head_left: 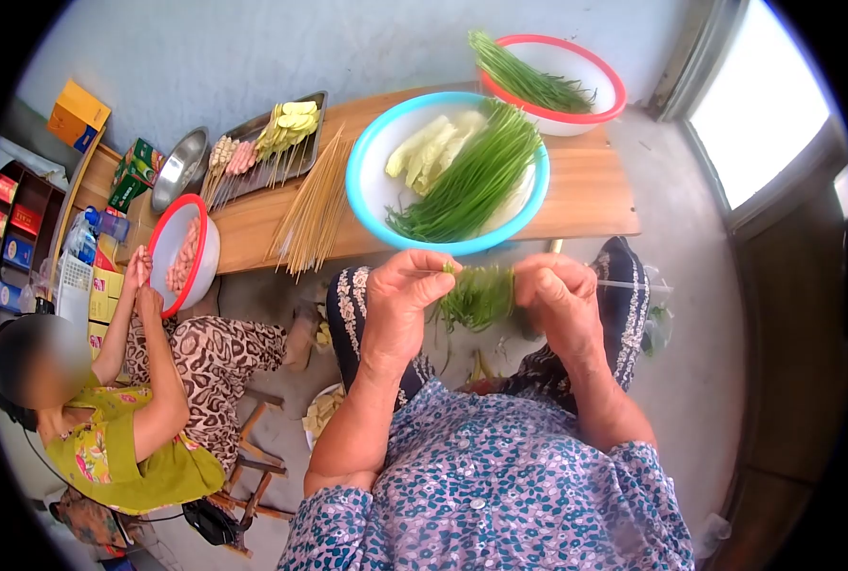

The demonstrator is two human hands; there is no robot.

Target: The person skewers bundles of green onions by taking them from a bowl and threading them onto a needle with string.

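My left hand [402, 302] pinches one end of a small bundle of chives [479, 297] between thumb and fingers, in front of my lap. Opposite it, my right hand [559, 300] is closed at the other end of the bundle, and a thin pale stick [633, 285] sticks out to its right. The chives between the hands are smeared by motion. Just beyond my hands, a blue-rimmed basin [367, 211] on the wooden table [586, 181] holds long chives [481, 181] and pale cabbage-like leaves [433, 152].
A red-rimmed basin [611, 71] with more chives stands behind. Bamboo skewers [312, 209] lie left of the blue-rimmed basin, near a metal tray [317, 105] of skewered food. Another person [138, 409] sits at left, hands at a second red-rimmed basin [213, 262] of pinkish pieces.
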